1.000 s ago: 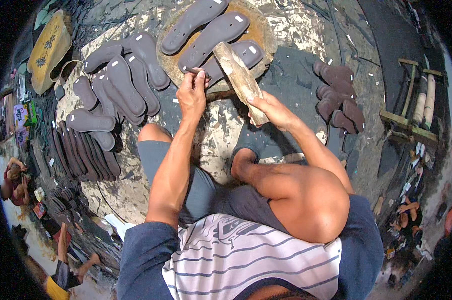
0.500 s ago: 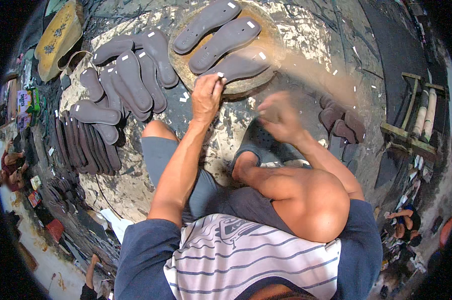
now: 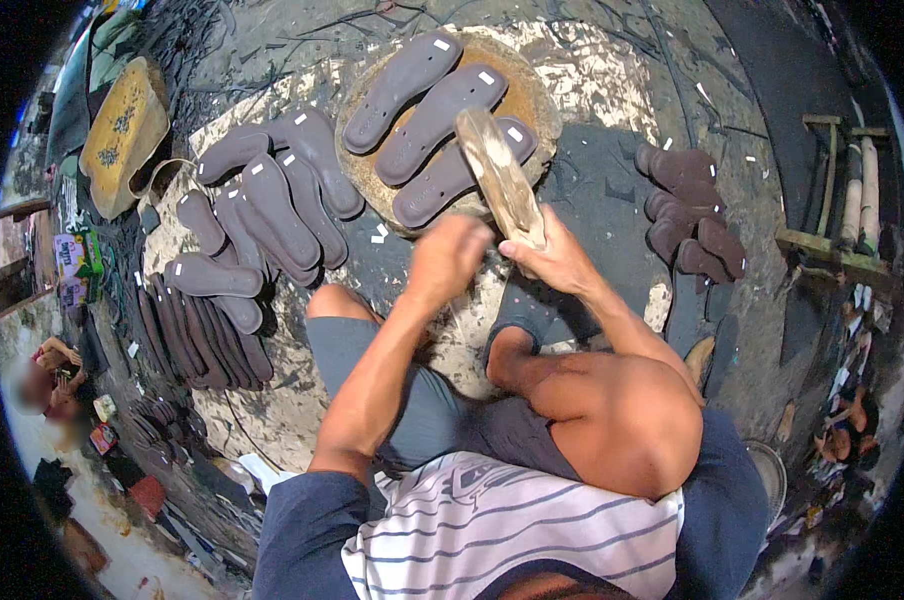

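Three grey-brown sandal soles lie side by side on a round wooden block (image 3: 534, 82): a far sole (image 3: 397, 95), a middle sole (image 3: 434, 125) and a near sole (image 3: 432, 193), each with a small white tag and small dark holes. My right hand (image 3: 562, 262) is closed around the lower end of a thick, worn wooden mallet (image 3: 502, 180). The mallet slants across in front of the near sole and hides part of it. My left hand (image 3: 452, 260), its fingers curled and blurred, is beside the block's near edge; what it holds cannot be made out.
Loose soles (image 3: 277, 210) are heaped left of the block, with a row of soles standing on edge (image 3: 202, 335) nearer me. Smaller dark brown soles (image 3: 682, 175) lie at right. A wooden frame (image 3: 827, 245) stands far right; other people are at the left and right edges.
The mallet, earlier smeared by a swing out to the right, is now over the near sole. My left hand has moved right and nearer me; its white-tipped piece no longer shows.
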The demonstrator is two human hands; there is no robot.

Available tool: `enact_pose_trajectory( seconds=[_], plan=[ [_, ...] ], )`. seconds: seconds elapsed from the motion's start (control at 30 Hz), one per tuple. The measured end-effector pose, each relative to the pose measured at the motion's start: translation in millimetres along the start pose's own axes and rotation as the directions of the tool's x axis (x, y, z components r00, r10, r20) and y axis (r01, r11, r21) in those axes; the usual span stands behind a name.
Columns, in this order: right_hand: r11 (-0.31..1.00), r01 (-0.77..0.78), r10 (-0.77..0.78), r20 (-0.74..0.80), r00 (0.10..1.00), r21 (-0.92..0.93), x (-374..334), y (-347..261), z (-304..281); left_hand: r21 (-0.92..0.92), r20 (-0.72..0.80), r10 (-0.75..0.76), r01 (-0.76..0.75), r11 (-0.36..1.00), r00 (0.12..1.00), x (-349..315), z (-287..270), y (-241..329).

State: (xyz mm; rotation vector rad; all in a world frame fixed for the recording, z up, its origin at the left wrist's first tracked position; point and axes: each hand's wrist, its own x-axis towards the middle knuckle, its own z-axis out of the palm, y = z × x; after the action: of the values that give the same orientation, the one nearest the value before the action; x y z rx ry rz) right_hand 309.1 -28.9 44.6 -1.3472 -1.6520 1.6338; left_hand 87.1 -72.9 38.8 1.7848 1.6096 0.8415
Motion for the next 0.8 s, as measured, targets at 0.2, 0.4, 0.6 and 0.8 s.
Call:
enact_pose_trajectory(
  seconds=[0.2, 0.4, 0.6, 0.8],
  plan=[
    [0.988, 0.051, -0.022, -0.194, 0.981, 0.145, 2, 14, -25, 0.276, 0.029, 0.141, -0.144, 0.950, 0.990, 37, -22, -9],
    [0.959, 0.138, -0.024, -0.413, 0.910, 0.248, 8, 26, -59, 0.162, -0.069, 0.049, -0.037, 0.986, 0.996, 56, -19, -30],
    [0.966, 0.129, -0.036, -0.379, 0.925, 0.224, 32, 16, -48, 0.429, -0.076, -0.024, 0.054, 0.902, 0.997, 120, -54, -56],
    [0.944, 0.109, 0.003, -0.339, 0.941, 0.310, 55, 18, -24, 0.516, -0.189, -0.009, 0.107, 0.850, 0.982, 148, -98, -84]
  ],
)
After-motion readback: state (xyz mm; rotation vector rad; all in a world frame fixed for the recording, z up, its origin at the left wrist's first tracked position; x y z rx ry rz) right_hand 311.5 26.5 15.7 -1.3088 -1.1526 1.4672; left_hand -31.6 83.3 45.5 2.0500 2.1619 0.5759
